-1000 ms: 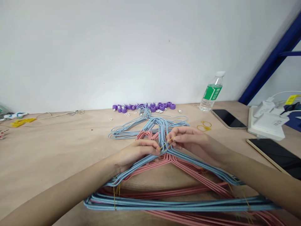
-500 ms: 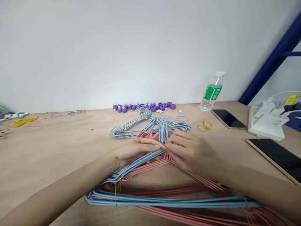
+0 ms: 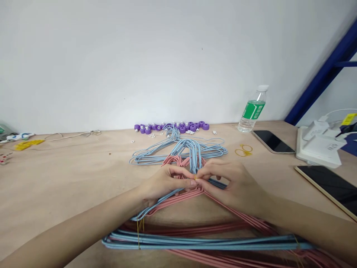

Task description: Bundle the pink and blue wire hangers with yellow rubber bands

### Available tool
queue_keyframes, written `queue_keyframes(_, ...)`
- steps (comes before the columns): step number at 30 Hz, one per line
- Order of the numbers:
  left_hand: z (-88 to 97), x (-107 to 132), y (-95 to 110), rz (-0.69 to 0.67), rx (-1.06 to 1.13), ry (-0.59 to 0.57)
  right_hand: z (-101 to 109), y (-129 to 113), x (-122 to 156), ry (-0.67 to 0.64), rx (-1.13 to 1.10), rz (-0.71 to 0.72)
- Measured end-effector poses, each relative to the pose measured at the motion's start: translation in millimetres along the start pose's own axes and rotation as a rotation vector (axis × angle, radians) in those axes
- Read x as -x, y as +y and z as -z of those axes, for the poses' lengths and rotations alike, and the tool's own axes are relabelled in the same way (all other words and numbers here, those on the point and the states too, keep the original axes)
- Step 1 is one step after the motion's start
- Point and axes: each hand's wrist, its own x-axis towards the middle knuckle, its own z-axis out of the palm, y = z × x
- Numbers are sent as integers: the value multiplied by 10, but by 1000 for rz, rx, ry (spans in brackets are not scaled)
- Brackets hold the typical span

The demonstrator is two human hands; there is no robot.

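Blue wire hangers (image 3: 167,243) lie in a bundle over a bundle of pink hangers (image 3: 181,198), their hooks pointing away from me. At the neck of the blue bundle, my left hand (image 3: 167,184) and my right hand (image 3: 232,182) meet, thumbs and forefingers pinched together. A short bit of yellow twist tie (image 3: 195,177) shows between the fingertips. More thin yellow ties (image 3: 138,234) go round the lower left corner of the blue bundle. Behind the hooks lies a separate pile of blue hangers (image 3: 139,159).
Purple caps (image 3: 182,129) with white fittings line the wall. Two yellow tie loops (image 3: 243,152) lie right of the hangers. Further right are a water bottle (image 3: 252,111), a phone (image 3: 273,141), a second phone (image 3: 329,186) and a power strip (image 3: 318,154) with chargers.
My fingers have shifted at the hanger neck, and both hands now pinch together. The yellow tie now shows between the fingertips. The view has shifted slightly.
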Motion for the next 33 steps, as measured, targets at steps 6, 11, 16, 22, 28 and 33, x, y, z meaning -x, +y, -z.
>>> queue_keyframes(6,-7,9,-5,-31,48,-40,32,-69,-61,-118,-280,-397)
queue_keyframes(11,6,25,14,-9,-29,-69,52,-39,-104,-183,-353,-467)
queue_keyframes(16,22,35,31,4,-54,-93,59,16,-109,-227,-285,-400)
queue_keyframes(22,32,20,9,-6,-28,-125,31,42,-56,-226,-185,-218)
queue_keyframes(28,75,51,38,-328,-118,16,6,103,-69,-112,-222,-248)
queue_keyframes(33,56,63,92,-608,17,-108,-11,146,-94,-78,-201,-226)
